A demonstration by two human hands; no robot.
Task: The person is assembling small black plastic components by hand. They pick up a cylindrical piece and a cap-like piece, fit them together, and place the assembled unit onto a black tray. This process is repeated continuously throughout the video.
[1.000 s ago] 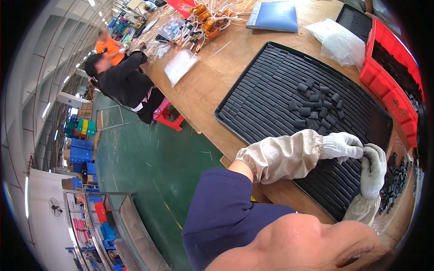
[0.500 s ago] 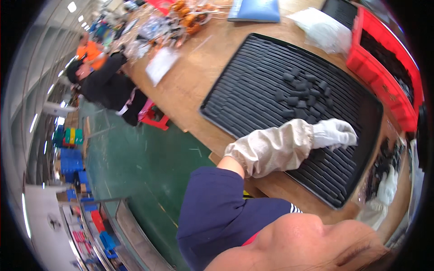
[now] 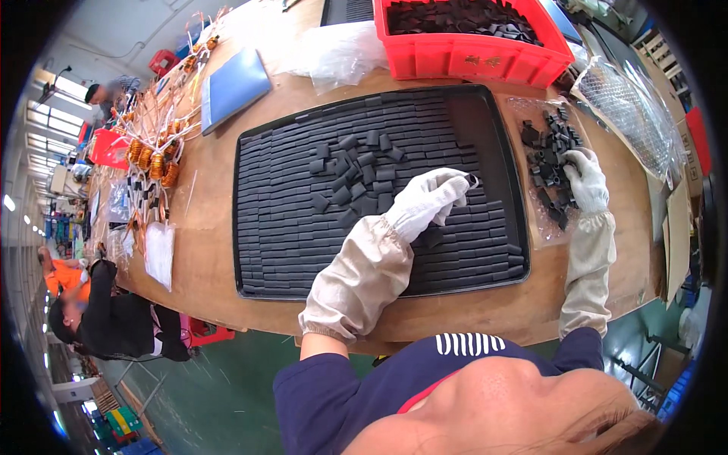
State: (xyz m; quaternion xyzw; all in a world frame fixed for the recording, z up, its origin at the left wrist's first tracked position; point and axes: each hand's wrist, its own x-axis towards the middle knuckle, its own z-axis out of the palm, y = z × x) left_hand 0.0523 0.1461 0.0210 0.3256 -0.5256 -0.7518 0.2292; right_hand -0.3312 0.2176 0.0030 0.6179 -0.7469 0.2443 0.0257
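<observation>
Left hand (image 3: 434, 199) fingers pinch a black piece (image 3: 472, 180) over the tray (image 3: 379, 262) (loose blocks (image 3: 356, 171) beside).

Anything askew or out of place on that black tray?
Yes. Most of the black tray holds neat rows of black blocks, but a loose heap of blocks lies jumbled on top near its middle, at odd angles. The left hand rests beside the heap; the right hand is over the plastic bag of parts.
</observation>
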